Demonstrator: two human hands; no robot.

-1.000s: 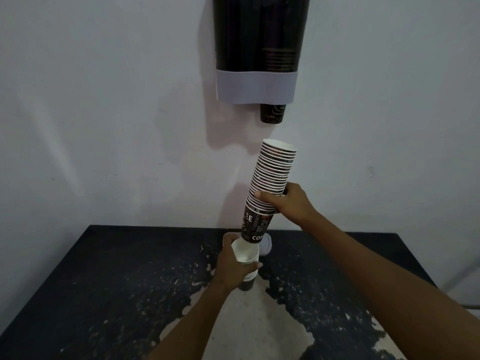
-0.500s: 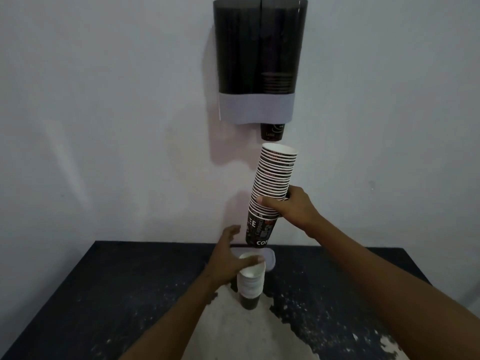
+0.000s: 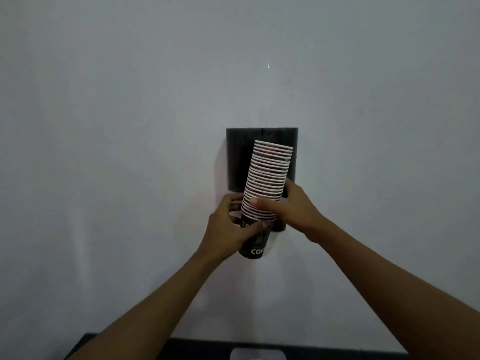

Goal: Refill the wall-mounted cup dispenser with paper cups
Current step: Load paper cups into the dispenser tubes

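A tall stack of dark paper cups [image 3: 268,178] with white rims is held up in front of the black wall-mounted dispenser [image 3: 237,157], leaning slightly right. My right hand [image 3: 291,207] grips the stack's lower middle from the right. My left hand [image 3: 228,229] wraps around the bottom cup, where part of a white word shows. The stack's top rim reaches just below the dispenser's top edge. A cup's dark base [image 3: 279,226] pokes out under the dispenser's right side, mostly hidden by my right hand.
A plain pale wall fills most of the view. At the bottom edge a strip of the dark table [image 3: 350,353] shows, with a small white object [image 3: 257,354] on it below the dispenser.
Both hands rose with the stack from near the table to in front of the dispenser. My left hand let go of the short cup stack on the table and took the tall stack's bottom.
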